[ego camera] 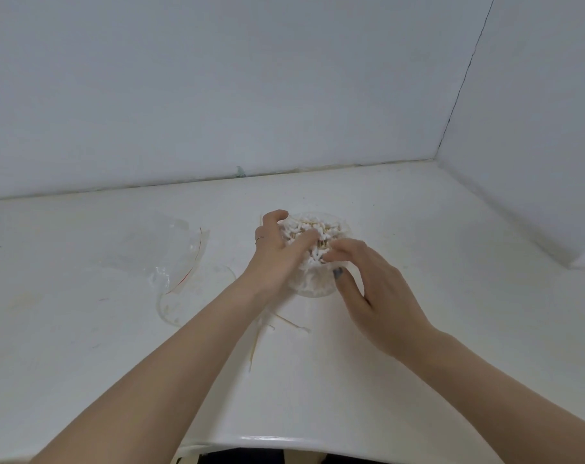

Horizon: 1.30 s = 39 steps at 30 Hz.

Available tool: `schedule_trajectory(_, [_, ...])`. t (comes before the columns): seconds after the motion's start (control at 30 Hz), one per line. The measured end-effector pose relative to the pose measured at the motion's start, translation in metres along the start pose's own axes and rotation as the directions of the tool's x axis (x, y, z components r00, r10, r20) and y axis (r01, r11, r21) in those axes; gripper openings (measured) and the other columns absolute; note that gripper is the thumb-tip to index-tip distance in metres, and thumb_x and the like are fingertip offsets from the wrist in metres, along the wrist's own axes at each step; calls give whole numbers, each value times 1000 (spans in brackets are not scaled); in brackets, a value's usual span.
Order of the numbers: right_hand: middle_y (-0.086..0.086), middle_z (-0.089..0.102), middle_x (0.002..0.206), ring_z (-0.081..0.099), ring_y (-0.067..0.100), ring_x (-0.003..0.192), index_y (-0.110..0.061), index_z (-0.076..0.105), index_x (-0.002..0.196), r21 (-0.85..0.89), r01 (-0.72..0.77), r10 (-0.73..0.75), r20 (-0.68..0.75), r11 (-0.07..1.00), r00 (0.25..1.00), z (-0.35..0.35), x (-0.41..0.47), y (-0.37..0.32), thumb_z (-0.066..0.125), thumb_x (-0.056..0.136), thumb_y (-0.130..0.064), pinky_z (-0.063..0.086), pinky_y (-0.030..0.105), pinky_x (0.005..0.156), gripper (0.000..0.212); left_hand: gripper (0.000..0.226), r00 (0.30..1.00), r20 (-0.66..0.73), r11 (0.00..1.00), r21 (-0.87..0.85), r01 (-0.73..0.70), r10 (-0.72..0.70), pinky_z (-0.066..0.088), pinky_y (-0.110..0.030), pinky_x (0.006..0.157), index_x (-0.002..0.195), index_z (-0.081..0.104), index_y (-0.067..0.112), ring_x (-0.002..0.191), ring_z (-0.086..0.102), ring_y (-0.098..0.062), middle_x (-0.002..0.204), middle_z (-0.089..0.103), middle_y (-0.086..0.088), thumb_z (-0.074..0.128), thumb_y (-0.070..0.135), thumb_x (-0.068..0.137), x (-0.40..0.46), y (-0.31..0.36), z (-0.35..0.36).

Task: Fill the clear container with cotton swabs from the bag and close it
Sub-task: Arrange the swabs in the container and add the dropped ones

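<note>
Clear container (314, 289) is seen upright on the white counter (401, 229), near its middle, packed and heaped above the rim with cotton swabs (313, 229). No lid is seen on it. The container's left side is wrapped by the left hand (276, 252), fingers curled around the wall and over the heap; a thin ring is worn on one finger. The near right side of the heap is touched by the right hand (371, 283), fingers bent down onto the swab tips, thumb with dark nail polish set against the container wall. Whether any swab is pinched by the right fingers cannot be told.

Clear plastic bag (170, 259) with a red seal line is noted lying flat and crumpled to the left, well apart from the container. A few loose swabs (277, 329) are noted on the counter just in front of the container, between the forearms.
</note>
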State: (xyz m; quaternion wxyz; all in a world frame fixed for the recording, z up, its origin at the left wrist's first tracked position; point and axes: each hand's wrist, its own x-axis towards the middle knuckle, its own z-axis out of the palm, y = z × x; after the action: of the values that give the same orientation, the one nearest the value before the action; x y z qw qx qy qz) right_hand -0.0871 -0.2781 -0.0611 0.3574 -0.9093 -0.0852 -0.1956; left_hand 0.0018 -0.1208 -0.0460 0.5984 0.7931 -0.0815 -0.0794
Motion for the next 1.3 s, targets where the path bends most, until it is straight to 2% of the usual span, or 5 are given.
schedule_trajectory(0.2, [-19, 61, 127, 54, -1, 115, -30, 41, 137, 34, -36, 36, 16, 999, 999, -8, 11, -5, 46, 101, -20, 39, 12, 90, 37, 70, 999, -30, 999, 40, -22, 23, 40, -1, 63, 148, 31, 28, 101, 47, 3, 141, 33, -4, 72, 14, 93, 1, -6, 4])
schedule_trajectory(0.37, [-19, 62, 123, 51, 0, 123, -24, 45, 138, -34, -2, 3, 24, 999, 1000, -6, 5, 0, 47, 101, -18, 41, 21, 97, 37, 57, 998, 28, 996, -74, 56, -54, 44, -23, 99, 148, 30, 37, 132, 47, -17, 149, 37, 1, 60, 30, 100, 1, -5, -3])
schedule_trajectory(0.6, [-21, 60, 117, 51, 2, 117, -25, 43, 139, -65, 13, -11, 19, 998, 1000, -5, 9, -4, 41, 99, -28, 41, 24, 97, 40, 60, 998, 59, 999, -45, -21, 23, 44, -35, 111, 149, 30, 32, 139, 46, -21, 153, 37, 0, 61, 27, 98, -3, -14, -12])
schedule_trajectory(1.03, [-33, 58, 126, 39, -10, 132, -30, 45, 140, 18, -48, 47, 50, 999, 998, -4, 12, -5, 45, 102, -15, 29, 14, 107, 41, 44, 998, 3, 998, -3, 56, -56, 42, -1, 53, 142, 38, 18, 94, 58, -1, 133, 55, -6, 57, 22, 103, 12, 1, -11])
schedule_trajectory(1.3, [-20, 60, 126, 42, 0, 128, -24, 43, 144, -44, -29, 32, 75, 999, 997, -7, 12, -11, 47, 100, -18, 28, 18, 107, 44, 15, 991, -91, 987, 134, -84, 97, 49, -27, 82, 111, 52, 21, 103, 61, -13, 114, 59, 1, 55, 14, 98, 6, -5, -25])
